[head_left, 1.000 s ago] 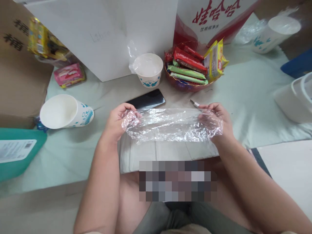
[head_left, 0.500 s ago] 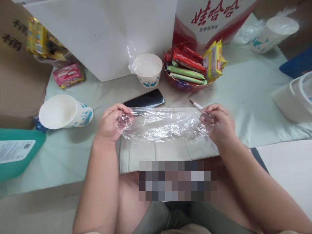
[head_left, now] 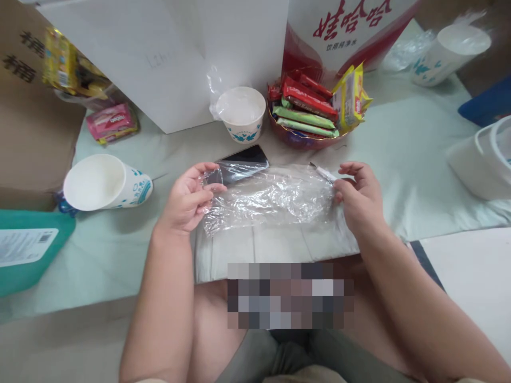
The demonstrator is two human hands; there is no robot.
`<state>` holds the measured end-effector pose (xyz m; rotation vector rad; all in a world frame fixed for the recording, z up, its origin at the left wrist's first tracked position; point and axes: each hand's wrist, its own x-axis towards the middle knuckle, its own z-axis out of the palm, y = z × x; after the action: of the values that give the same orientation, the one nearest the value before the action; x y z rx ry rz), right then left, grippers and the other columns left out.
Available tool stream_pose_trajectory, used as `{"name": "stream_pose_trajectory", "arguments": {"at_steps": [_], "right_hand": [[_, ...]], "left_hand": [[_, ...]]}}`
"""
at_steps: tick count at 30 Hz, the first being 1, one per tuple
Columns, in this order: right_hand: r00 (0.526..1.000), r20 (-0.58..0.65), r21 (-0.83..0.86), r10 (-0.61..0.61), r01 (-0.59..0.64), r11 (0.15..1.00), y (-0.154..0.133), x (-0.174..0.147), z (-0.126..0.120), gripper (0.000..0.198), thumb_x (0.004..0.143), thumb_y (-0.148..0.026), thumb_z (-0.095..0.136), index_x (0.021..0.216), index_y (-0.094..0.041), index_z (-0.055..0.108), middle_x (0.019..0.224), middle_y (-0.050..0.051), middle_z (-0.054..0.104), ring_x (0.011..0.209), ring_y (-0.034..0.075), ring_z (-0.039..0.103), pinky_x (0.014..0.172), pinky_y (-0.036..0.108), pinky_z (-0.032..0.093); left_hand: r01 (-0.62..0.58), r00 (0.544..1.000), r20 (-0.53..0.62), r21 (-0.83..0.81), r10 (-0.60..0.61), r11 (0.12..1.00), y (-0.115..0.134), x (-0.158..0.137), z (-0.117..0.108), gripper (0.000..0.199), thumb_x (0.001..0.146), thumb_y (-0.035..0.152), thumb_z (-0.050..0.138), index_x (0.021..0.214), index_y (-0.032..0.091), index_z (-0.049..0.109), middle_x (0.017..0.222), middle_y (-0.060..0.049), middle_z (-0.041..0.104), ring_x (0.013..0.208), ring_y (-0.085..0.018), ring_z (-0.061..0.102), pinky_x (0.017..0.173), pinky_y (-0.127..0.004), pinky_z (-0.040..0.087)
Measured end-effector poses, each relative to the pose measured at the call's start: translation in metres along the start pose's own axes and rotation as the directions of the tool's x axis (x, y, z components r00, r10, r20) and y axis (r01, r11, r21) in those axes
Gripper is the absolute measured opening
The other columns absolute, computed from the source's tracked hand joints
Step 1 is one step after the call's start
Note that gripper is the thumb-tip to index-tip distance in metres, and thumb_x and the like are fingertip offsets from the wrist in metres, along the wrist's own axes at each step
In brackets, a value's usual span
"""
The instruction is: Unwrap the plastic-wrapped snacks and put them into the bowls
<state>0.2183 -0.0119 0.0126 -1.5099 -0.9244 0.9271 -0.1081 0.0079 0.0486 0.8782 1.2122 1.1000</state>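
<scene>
A crinkled clear plastic film spreads low over the table between my two hands. My left hand has its left end, with index and middle fingers apart and film between them. At the right end, my right hand keeps the film's edge at the thumb and a lower finger, its index finger lifted away. Under the film's upper left part lies a black phone, partly covered. Close to my right fingertips is a slim white pen-like tool with a dark tip.
A paper cup lies tilted at left. Behind the phone stand a film-topped paper cup and a bowl of wrapped snacks. White boxes stand at the back. On the right are another cup and a white bucket.
The film has gone from stretched taut to slack and lower, its upper edge now over the phone and tool. The fingers of both hands have loosened and spread.
</scene>
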Motion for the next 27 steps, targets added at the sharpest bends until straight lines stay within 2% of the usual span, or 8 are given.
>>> {"name": "stream_pose_trajectory", "arguments": {"at_steps": [7,12,15,18,20,23,24,27], "right_hand": [[0.997,0.064,0.082,-0.039,0.034,0.996,-0.001,0.002,-0.002,0.009,0.080,-0.027,0.063,0.089,-0.025,0.064,0.077,-0.001,0.055,0.059,0.010,0.049,0.049,0.025,0.035],[0.991,0.023,-0.014,-0.130,0.130,0.991,-0.002,0.003,-0.004,0.004,0.083,-0.024,0.064,0.086,-0.025,0.064,0.074,-0.001,0.058,0.063,0.012,0.054,0.060,0.029,0.043],[0.988,-0.021,-0.041,-0.156,0.155,0.987,-0.003,0.003,-0.002,0.003,0.083,-0.023,0.065,0.084,-0.025,0.063,0.073,-0.001,0.060,0.066,0.014,0.058,0.065,0.031,0.046],[0.992,0.027,-0.023,-0.123,0.123,0.992,-0.005,-0.001,0.003,0.004,0.081,-0.025,0.066,0.083,-0.025,0.063,0.077,0.000,0.064,0.070,0.015,0.064,0.066,0.031,0.050],[0.983,0.134,-0.003,-0.124,0.126,0.992,-0.006,-0.006,0.006,0.006,0.082,-0.027,0.068,0.086,-0.025,0.065,0.084,0.001,0.069,0.079,0.017,0.068,0.073,0.033,0.055],[0.908,0.392,0.073,-0.151,0.133,0.988,-0.005,-0.012,0.008,0.016,0.086,-0.035,0.069,0.099,-0.026,0.068,0.104,0.004,0.076,0.104,0.021,0.071,0.096,0.040,0.057],[0.855,0.493,0.094,-0.162,0.132,0.987,-0.004,-0.014,0.008,0.022,0.088,-0.038,0.069,0.106,-0.027,0.068,0.115,0.006,0.075,0.114,0.022,0.070,0.104,0.042,0.055],[0.641,0.744,0.073,-0.188,0.202,0.977,-0.002,-0.020,0.009,0.047,0.088,-0.044,0.071,0.131,-0.027,0.061,0.143,0.009,0.065,0.135,0.026,0.061,0.118,0.046,0.047]], "left_hand": [[0.092,0.993,0.088,-0.131,-0.081,0.987,0.001,0.005,-0.007,0.040,0.060,0.024,0.075,0.100,0.023,0.073,0.125,-0.009,0.069,0.056,-0.007,0.054,0.030,-0.017,0.012],[0.168,0.986,0.015,0.041,-0.169,0.985,-0.004,0.005,0.006,0.044,0.054,0.011,0.079,0.097,0.020,0.075,0.104,-0.004,0.069,0.047,-0.002,0.048,0.033,-0.015,0.024],[0.179,0.972,0.136,0.102,-0.192,0.978,-0.005,0.001,0.011,0.049,0.058,0.011,0.079,0.106,0.021,0.076,0.088,-0.002,0.069,0.041,-0.001,0.043,0.033,-0.016,0.022],[0.136,0.936,0.322,0.041,-0.142,0.990,-0.006,-0.005,0.014,0.044,0.062,0.020,0.081,0.105,0.022,0.078,0.108,-0.009,0.075,0.037,0.000,0.039,0.031,-0.019,0.018],[0.153,0.892,0.430,0.006,-0.140,0.988,-0.008,-0.008,0.018,0.040,0.062,0.022,0.081,0.102,0.022,0.079,0.120,-0.013,0.075,0.036,0.000,0.039,0.030,-0.020,0.016],[0.228,0.822,0.534,0.006,-0.196,0.974,-0.013,-0.010,0.025,0.040,0.064,0.023,0.080,0.104,0.020,0.079,0.110,-0.015,0.078,0.032,0.000,0.037,0.029,-0.021,0.016],[0.242,0.810,0.552,-0.005,-0.199,0.970,-0.015,-0.010,0.027,0.040,0.064,0.023,0.080,0.104,0.020,0.079,0.110,-0.015,0.078,0.032,-0.001,0.037,0.028,-0.020,0.016],[0.242,0.807,0.569,-0.077,-0.156,0.967,-0.019,-0.009,0.031,0.038,0.064,0.021,0.080,0.102,0.019,0.079,0.124,-0.016,0.075,0.032,0.001,0.037,0.028,-0.020,0.018]]}}
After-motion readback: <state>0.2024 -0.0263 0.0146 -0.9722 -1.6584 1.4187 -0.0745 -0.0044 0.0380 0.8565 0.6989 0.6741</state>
